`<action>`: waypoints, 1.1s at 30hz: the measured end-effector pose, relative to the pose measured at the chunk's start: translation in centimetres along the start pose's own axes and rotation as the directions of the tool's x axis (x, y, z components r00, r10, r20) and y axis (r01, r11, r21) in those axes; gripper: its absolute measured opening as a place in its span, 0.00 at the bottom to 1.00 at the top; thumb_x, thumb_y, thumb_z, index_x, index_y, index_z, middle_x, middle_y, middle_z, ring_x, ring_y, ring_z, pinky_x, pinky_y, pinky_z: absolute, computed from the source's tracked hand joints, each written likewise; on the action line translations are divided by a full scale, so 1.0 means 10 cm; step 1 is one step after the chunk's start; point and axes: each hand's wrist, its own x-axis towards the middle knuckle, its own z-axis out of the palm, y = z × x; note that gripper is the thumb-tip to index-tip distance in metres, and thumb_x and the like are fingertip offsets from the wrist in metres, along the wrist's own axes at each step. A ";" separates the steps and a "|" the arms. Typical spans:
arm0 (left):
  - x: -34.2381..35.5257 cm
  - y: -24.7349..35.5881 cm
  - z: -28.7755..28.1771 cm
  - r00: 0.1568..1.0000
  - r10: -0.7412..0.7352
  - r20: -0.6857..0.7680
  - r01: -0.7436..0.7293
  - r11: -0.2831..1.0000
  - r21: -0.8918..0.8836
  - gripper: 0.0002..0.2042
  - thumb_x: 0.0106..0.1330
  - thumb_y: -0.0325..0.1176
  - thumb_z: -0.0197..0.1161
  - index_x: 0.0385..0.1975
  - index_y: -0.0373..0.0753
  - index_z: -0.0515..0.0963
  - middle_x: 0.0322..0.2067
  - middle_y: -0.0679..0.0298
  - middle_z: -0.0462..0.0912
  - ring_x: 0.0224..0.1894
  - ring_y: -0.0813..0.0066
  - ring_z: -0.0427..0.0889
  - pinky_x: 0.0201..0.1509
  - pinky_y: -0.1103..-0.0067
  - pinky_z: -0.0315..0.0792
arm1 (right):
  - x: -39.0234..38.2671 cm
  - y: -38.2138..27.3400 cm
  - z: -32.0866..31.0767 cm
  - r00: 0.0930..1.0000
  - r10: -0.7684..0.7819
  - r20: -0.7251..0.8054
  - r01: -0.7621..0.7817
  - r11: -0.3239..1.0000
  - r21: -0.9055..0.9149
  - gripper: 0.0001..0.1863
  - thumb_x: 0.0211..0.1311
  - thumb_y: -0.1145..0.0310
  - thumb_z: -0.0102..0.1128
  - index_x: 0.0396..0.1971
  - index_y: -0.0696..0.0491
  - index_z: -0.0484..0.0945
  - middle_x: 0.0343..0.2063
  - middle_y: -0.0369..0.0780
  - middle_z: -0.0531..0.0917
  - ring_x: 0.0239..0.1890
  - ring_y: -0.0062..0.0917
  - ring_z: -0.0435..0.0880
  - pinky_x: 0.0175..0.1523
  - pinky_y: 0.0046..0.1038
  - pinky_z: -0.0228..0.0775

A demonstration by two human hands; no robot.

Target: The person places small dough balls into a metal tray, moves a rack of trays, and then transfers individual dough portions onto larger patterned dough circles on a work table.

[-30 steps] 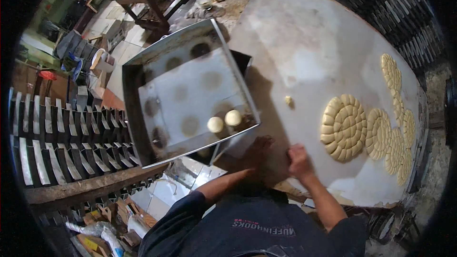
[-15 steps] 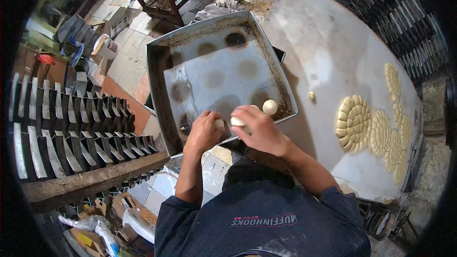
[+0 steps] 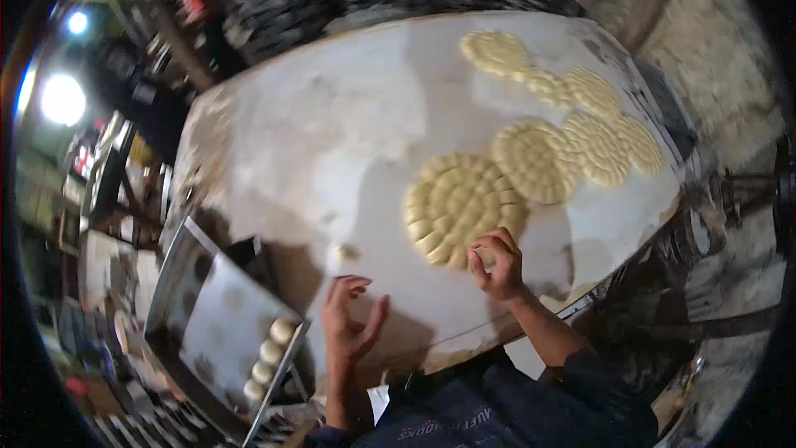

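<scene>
Right hand [image 3: 502,270] grips pale dough piece [image 3: 485,258] between thumb and fingers at near edge of segmented dough disc [image 3: 464,203]; whether piece is detached, cannot tell. Disc round, no long axis, lies on table [image 3: 323,108] forward and left of right hand, nearer one. Left hand [image 3: 348,323] released, fingers curved, between disc and tray [image 3: 225,307] holding three dough balls [image 3: 270,353].
</scene>
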 end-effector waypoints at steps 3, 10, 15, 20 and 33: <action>0.80 0.47 1.16 0.924 0.143 0.356 -0.127 0.990 -0.067 0.25 0.48 0.38 0.79 0.45 0.34 0.81 0.45 0.55 0.82 0.45 0.63 0.81 0.48 0.71 0.74 | -0.10 1.31 -0.81 0.995 0.060 -0.074 -0.072 0.984 -0.166 0.06 0.59 0.69 0.65 0.33 0.55 0.80 0.35 0.45 0.81 0.40 0.43 0.81 0.49 0.40 0.74; 3.04 0.51 4.28 0.513 0.076 0.855 0.668 0.590 -0.454 0.33 0.60 0.42 0.72 0.65 0.37 0.70 0.58 0.58 0.76 0.59 0.64 0.74 0.63 0.69 0.69 | -1.02 3.51 -2.59 0.854 0.379 -0.357 -0.494 0.806 -0.325 0.07 0.56 0.75 0.62 0.35 0.55 0.75 0.31 0.45 0.77 0.33 0.42 0.78 0.42 0.43 0.72; 4.77 -0.18 6.17 0.633 -0.572 0.522 0.747 0.628 -0.218 0.23 0.71 0.40 0.65 0.59 0.33 0.73 0.52 0.50 0.78 0.44 0.63 0.83 0.44 0.70 0.81 | -0.94 3.66 -2.65 0.909 0.325 -0.260 -0.415 0.745 -0.522 0.08 0.57 0.76 0.61 0.34 0.53 0.71 0.29 0.44 0.76 0.33 0.42 0.77 0.45 0.44 0.69; 5.05 0.17 7.41 0.859 -0.500 0.114 0.511 0.853 -0.105 0.26 0.65 0.46 0.68 0.57 0.35 0.76 0.46 0.55 0.82 0.48 0.52 0.84 0.46 0.61 0.81 | -1.04 3.63 -2.65 0.795 0.497 -0.349 -0.598 0.739 -0.311 0.11 0.57 0.78 0.61 0.39 0.53 0.73 0.31 0.43 0.79 0.36 0.43 0.79 0.45 0.46 0.70; 5.11 0.24 7.06 0.512 -0.514 0.688 0.821 0.528 -0.216 0.27 0.61 0.43 0.73 0.57 0.39 0.74 0.54 0.56 0.76 0.56 0.59 0.79 0.56 0.61 0.83 | -1.31 3.62 -2.58 0.718 0.628 -0.300 -0.691 0.589 -0.419 0.18 0.50 0.77 0.69 0.41 0.50 0.75 0.38 0.42 0.80 0.44 0.40 0.79 0.58 0.45 0.69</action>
